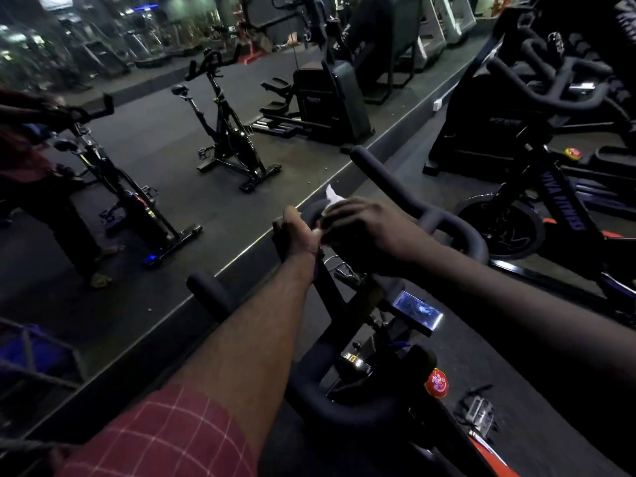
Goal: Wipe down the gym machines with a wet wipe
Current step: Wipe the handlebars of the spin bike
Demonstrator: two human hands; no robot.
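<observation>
From my remote seat, both hands meet just above the centre of the view, on the front loop of the spin bike's handlebar (447, 222). The left hand (295, 232) has its fingers curled round the bar, and I judge it is there to steady the bike so the bar does not swing under rubbing pressure. At its three o'clock, touching it, the right hand (364, 225) lies over the bar with fingers bent down around the wet wipe (333, 195). A white corner of the wipe pokes out at the hand's eleven o'clock, so most of it is bunched between palm and grip foam. That placement suits a wrap-and-slide stroke along the tube. The small console screen (418, 309) at five o'clock from the hands and the red knob (436, 383) further down look untouched by the wipe for now. I reckon the work on this machine is at an early stage, with the horns and lower bar still to do.
</observation>
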